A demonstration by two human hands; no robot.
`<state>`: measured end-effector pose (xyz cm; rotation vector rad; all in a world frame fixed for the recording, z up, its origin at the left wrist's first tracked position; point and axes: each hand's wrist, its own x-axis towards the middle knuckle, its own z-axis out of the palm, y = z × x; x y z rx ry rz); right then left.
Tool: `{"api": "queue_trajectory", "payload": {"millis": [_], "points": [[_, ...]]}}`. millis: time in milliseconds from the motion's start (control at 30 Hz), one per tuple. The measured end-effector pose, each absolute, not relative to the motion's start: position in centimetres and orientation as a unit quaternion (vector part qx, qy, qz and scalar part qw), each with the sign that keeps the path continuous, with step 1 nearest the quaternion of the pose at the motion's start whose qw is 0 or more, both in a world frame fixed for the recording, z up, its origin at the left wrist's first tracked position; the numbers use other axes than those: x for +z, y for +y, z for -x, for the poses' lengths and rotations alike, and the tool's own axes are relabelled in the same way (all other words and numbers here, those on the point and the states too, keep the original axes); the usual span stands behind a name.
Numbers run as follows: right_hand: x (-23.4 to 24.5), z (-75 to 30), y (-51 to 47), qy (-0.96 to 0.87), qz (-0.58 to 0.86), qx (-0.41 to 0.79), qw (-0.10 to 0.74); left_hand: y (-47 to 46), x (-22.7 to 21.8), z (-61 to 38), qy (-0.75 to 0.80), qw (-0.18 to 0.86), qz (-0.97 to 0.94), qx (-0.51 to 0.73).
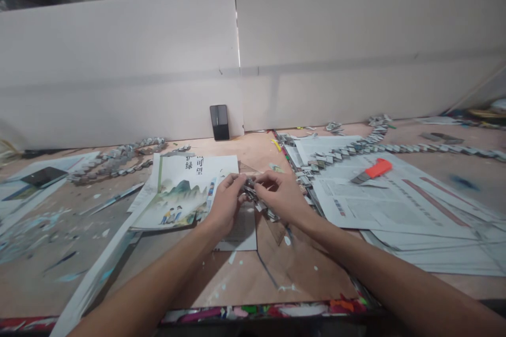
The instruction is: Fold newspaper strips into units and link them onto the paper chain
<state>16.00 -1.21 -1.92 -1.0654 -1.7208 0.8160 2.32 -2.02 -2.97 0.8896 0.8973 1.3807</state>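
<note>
Over the middle of the table, my left hand [227,204] and my right hand [283,196] meet at the fingertips. Both are closed around one end of a zigzag chain of small folded paper strips [261,206], and the finger pads partly hide it. A short length of it hangs below my fingers toward the right. Beneath my left hand lie sheets of printed paper, the nearest one with a landscape picture [179,197]. Under the chain is a flat brownish triangular piece [276,233], partly covered.
Left of the sheets are a folded-paper chain [118,159], scissors [114,199] and a dark phone [44,177]. Another phone [220,122] leans on the white partition [158,63]. Rightward lie newspapers [356,205], a long paper chain [343,155] and an orange-handled cutter [373,169].
</note>
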Motion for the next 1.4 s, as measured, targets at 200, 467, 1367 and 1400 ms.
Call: {"api": "queue_trajectory", "payload": {"millis": [200, 467, 1367, 1400], "points": [[-1.5, -15.8, -1.8, -0.718, 0.435, 0.3, 0.452, -2.1, -2.7, -2.4, 0.386, 0.599, -0.362, 0.601], [-1.8, -15.6, -1.7, -0.723, 0.42, 0.295, 0.462, -2.0, -3.0, -2.7, 0.379, 0.621, -0.3, 0.616], [-1.1, -16.6, -0.9, -0.72, 0.409, 0.383, 0.41, -1.9, -3.2, -2.2, 0.4, 0.548, -0.396, 0.618], [-1.2, -16.5, -1.0, -0.724, 0.417, 0.369, 0.408, -1.9, -3.2, -2.2, 0.399, 0.547, -0.407, 0.614]]}}
